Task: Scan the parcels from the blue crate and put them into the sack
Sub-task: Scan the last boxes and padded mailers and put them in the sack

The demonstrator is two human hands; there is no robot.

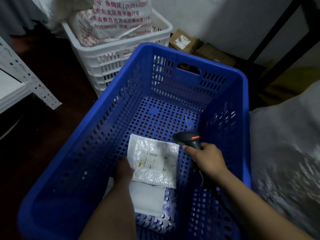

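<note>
Both hands are down inside the blue crate (242, 101). The left hand (124, 170) has hold of a white bubble mailer (153, 161) by its left edge. Most of the fingers are tucked out of sight behind it, so I can't see exactly how they wrap. The mailer's shipping label faces up, and I can't tell if it's lifted off the crate floor or still lying on it.

The right hand (207, 161) is curled tight round the handle of a black barcode scanner (188, 139), just to the right of the mailer. The scanner's head sits just off the mailer's top right corner, with a red strip lit on top. Its cable (201, 179) hangs down under the right wrist.

A second parcel (147, 198), flat and plain white, lies on the crate floor. It's partly under the mailer's near edge, right beside the left forearm.

Well beyond the left hand, past the crate's far rim, a white crate (121, 54) holds a printed sack (117, 19) with red lettering. Some cardboard boxes (183, 42) sit on the floor beyond the right hand. A blurry grey plastic bundle (285, 144) is outside the crate wall to the right of the right arm. Far off to the left there's a white metal shelf (26, 78).
</note>
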